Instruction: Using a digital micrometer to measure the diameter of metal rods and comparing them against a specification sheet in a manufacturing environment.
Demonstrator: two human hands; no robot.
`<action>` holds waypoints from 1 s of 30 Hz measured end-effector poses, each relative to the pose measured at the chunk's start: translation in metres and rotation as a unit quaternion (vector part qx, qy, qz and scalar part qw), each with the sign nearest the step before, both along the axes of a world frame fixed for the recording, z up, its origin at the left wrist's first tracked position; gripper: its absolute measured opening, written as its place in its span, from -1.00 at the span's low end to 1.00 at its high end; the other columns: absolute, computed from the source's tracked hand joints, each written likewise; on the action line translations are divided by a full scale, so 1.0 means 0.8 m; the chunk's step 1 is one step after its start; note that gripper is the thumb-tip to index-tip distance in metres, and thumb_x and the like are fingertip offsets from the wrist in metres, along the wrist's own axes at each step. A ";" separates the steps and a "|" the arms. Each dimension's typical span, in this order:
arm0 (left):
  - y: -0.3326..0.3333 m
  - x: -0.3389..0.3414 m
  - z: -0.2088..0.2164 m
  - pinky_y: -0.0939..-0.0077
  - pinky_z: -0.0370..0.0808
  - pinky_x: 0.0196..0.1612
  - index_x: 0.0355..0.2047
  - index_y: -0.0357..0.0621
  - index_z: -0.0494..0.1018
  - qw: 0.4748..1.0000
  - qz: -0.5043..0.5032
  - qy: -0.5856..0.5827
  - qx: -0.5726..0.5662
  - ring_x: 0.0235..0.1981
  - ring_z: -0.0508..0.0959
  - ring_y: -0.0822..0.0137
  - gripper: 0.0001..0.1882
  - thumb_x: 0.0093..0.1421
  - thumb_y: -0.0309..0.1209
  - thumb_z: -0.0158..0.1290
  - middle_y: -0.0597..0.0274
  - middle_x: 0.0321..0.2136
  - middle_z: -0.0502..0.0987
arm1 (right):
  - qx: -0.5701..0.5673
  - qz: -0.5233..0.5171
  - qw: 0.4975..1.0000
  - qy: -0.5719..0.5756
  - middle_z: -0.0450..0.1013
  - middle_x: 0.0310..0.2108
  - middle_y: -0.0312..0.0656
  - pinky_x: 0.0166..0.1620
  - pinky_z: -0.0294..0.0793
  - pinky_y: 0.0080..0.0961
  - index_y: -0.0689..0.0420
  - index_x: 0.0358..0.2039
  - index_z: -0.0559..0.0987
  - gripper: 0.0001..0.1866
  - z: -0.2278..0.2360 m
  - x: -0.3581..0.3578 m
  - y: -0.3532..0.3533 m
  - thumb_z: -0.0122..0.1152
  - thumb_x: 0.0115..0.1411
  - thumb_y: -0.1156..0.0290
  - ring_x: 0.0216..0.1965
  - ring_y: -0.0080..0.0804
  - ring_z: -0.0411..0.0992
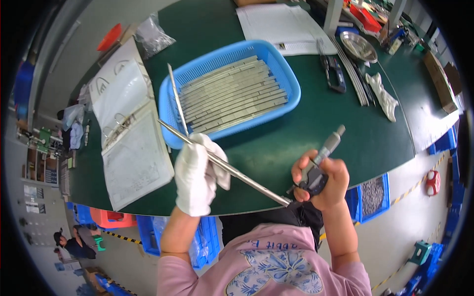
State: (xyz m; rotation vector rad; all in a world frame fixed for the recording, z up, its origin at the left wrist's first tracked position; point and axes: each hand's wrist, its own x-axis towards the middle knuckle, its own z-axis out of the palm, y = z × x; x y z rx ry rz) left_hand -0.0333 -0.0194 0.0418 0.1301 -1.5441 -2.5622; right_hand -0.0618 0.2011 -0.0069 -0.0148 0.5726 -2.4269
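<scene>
An open binder (pixel 138 158) lies left of the blue basket (pixel 292 84); a slim rod (pixel 177 96) crosses the basket's left side. The basket contains rows of metal bars (pixel 232 93). The gloved left hand (pixel 196 172) clamps a metal rod (pixel 247 178) near the basket; the right hand's (pixel 333 185) fingers clamp a micrometer (pixel 315 181) at that rod's near end.

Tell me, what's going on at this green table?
A person is handling a long metal bar with a white-gloved left hand. The bare right hand grips a micrometer, right at the bar's near end; whether its jaws touch the bar is hard to tell. Beyond the hands, a blue basket of similar bars sits on the green table, with an open binder to its left.
</scene>
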 end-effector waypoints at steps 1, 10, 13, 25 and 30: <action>0.011 0.008 -0.012 0.64 0.33 -0.76 -0.41 -0.14 0.23 0.999 -0.019 -0.004 0.037 -0.79 0.35 0.42 -0.73 0.16 -0.18 -0.17 0.17 -0.69 0.33 | 0.006 -0.007 1.000 -0.012 0.33 -0.52 0.08 -0.68 0.32 -0.57 0.29 -0.37 0.33 -0.52 0.008 0.000 -0.004 -0.26 0.03 0.05 -0.74 -0.31 0.28; 0.041 0.042 -0.038 0.52 0.43 -0.68 -0.42 -0.17 0.21 0.994 -0.073 -0.046 0.066 -0.73 0.42 0.31 -0.74 0.14 -0.21 -0.11 0.06 -0.64 0.35 | 0.025 0.057 0.998 -0.030 0.35 -0.57 0.01 -0.76 0.26 -0.65 0.29 -0.41 0.35 -0.31 0.031 0.003 -0.022 -0.44 0.09 -0.19 -0.82 -0.44 0.23; 0.039 0.044 -0.040 0.50 0.44 -0.66 -0.43 -0.17 0.21 0.994 -0.084 -0.038 0.057 -0.72 0.43 0.28 -0.74 0.14 -0.22 -0.11 0.05 -0.64 0.36 | 0.017 0.078 0.994 -0.071 0.35 -0.58 -0.01 -0.76 0.25 -0.65 0.28 -0.42 0.35 -0.32 0.031 0.005 -0.022 -0.43 0.09 -0.18 -0.82 -0.44 0.23; 0.047 0.051 -0.051 0.55 0.33 -0.67 -0.50 -0.12 0.14 0.997 -0.077 0.008 -0.001 -0.76 0.37 0.27 -0.69 0.11 -0.15 -0.11 0.06 -0.72 0.32 | 0.050 0.090 0.990 -0.099 0.37 -0.59 -0.04 -0.77 0.23 -0.64 0.26 -0.44 0.38 -0.33 0.037 0.010 -0.025 -0.36 0.05 -0.20 -0.82 -0.46 0.23; 0.047 0.051 -0.052 0.54 0.34 -0.65 -0.52 -0.12 0.13 0.997 -0.075 0.003 0.008 -0.75 0.37 0.28 -0.68 0.10 -0.15 -0.09 0.09 -0.72 0.32 | 0.040 0.093 0.990 -0.100 0.38 -0.58 -0.04 -0.77 0.23 -0.64 0.26 -0.44 0.38 -0.32 0.035 0.008 -0.024 -0.37 0.04 -0.20 -0.82 -0.45 0.23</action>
